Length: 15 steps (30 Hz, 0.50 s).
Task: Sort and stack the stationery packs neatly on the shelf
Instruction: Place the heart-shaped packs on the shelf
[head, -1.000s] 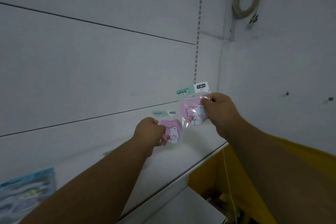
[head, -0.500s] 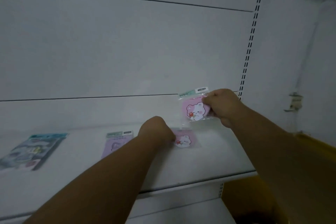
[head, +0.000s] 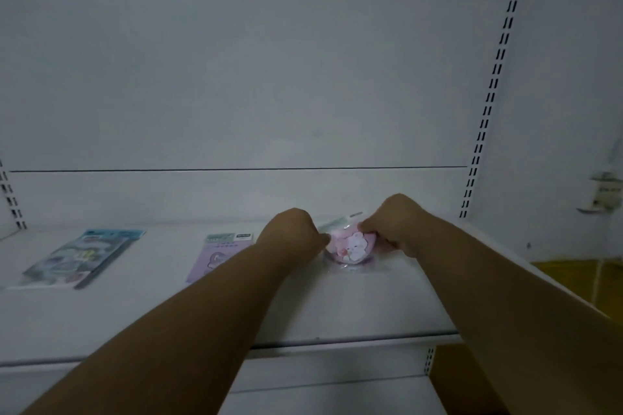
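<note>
Both hands, left hand (head: 292,233) and right hand (head: 392,225), pinch the pink bear pack (head: 350,243) low over the shelf (head: 337,310); next, line it up flat

Head view dim, bluish-grey cast, flat diffuse light, no glare. Soft overall; wide-angle bending at frame edges. Faint shadows, lower centre.

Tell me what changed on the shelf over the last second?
The right hand brought its pink pack down from the air onto the one lying on the shelf, which the left hand had just set down. Both hands now meet at the stack. The purple pack and blue pack stayed put.
</note>
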Each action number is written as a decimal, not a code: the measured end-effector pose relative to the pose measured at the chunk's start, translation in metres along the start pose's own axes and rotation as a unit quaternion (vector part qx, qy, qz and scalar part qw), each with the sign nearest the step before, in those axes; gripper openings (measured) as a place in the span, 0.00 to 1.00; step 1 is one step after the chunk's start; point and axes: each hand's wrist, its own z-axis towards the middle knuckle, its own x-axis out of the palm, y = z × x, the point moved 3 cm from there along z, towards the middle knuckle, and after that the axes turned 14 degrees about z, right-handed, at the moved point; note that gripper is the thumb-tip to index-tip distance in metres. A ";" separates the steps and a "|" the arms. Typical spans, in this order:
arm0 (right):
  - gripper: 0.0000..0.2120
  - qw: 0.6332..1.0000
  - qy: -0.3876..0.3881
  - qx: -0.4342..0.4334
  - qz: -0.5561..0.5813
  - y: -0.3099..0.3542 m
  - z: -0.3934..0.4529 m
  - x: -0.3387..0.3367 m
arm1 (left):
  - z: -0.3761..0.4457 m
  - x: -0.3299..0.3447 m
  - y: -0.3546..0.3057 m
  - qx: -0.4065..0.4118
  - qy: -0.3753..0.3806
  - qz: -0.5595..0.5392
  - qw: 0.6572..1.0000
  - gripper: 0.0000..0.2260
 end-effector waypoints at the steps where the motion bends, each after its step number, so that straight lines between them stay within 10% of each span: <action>1: 0.17 0.998 -0.002 -0.012 -0.061 -0.001 0.000 0.001 | -0.001 0.001 -0.002 0.005 0.001 0.019 1.000 0.15; 15: 0.17 0.937 -0.044 -0.157 -0.309 0.002 -0.004 0.011 | -0.002 0.004 -0.005 0.004 -0.007 0.042 0.999 0.10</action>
